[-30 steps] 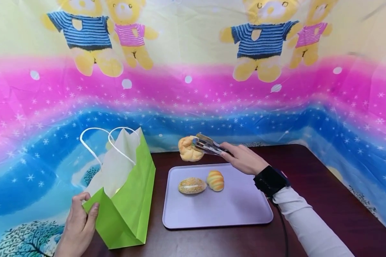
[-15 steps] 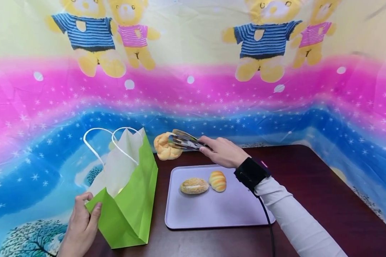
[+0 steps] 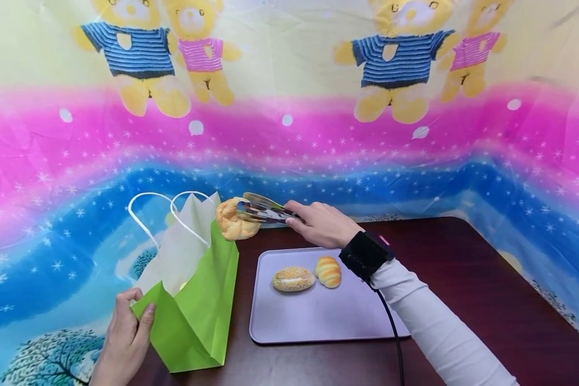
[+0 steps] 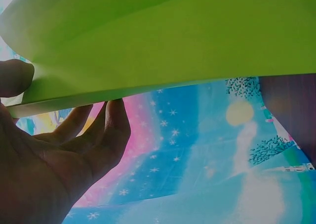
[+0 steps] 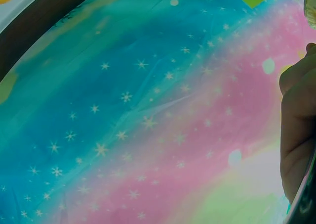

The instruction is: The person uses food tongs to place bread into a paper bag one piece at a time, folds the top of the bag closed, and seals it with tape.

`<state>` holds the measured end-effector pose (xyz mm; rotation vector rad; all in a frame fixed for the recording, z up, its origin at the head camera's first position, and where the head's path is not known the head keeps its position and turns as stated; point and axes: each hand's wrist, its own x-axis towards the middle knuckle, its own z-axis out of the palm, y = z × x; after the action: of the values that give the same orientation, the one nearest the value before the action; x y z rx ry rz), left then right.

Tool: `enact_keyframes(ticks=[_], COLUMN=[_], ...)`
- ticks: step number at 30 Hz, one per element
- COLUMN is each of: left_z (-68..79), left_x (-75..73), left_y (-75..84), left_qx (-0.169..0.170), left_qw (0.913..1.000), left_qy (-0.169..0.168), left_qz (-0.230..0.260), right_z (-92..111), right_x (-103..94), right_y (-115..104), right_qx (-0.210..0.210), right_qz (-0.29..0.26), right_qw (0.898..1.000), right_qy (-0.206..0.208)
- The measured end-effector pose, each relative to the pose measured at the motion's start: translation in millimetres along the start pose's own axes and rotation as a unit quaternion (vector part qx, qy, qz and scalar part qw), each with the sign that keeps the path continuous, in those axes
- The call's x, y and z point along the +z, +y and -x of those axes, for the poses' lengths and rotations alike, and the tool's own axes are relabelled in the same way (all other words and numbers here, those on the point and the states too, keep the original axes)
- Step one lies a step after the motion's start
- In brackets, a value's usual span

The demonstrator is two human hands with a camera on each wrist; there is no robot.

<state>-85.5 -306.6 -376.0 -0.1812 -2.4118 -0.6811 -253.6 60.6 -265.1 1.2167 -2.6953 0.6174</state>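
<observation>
My left hand (image 3: 125, 335) pinches the near top edge of a green paper bag (image 3: 205, 300), which stands upright at the left with its white lining showing. In the left wrist view the thumb lies on one side of the green paper (image 4: 163, 41) and the fingers on the other. My right hand (image 3: 320, 222) grips metal tongs (image 3: 265, 213). Between the tongs' ends is a golden-brown knotted bread roll (image 3: 231, 222), raised beside the bag's far top edge and partly in front of it. The right wrist view catches only part of the right hand (image 5: 298, 110) at its right edge.
A lilac tray (image 3: 313, 321) on the dark wooden table (image 3: 453, 279) bears an oval seeded bun (image 3: 293, 279) and a striped roll (image 3: 328, 272). Two white cord handles (image 3: 137, 214) rise from the bag. A patterned cloth (image 3: 289, 145) hangs behind the table. A black cable trails from the right wrist.
My right hand has carried the knotted roll in the tongs leftward, from above the tray's back edge to the bag. The left hand keeps its grip on the bag.
</observation>
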Motion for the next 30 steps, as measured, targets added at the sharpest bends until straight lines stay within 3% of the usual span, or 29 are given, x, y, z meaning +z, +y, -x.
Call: enact_keyframes(ticks=[30], left_z=[-0.2], left_x=[-1.0], left_y=[0.2], left_qx=[0.009], left_qw=[0.9999], left_qy=[0.002], left_qz=[0.007], right_z=[-28.2], right_x=[-0.8], right_y=[-38.8], right_qx=[-0.052], right_qz=[0.01], right_qw=[0.999], right_qy=[0.002])
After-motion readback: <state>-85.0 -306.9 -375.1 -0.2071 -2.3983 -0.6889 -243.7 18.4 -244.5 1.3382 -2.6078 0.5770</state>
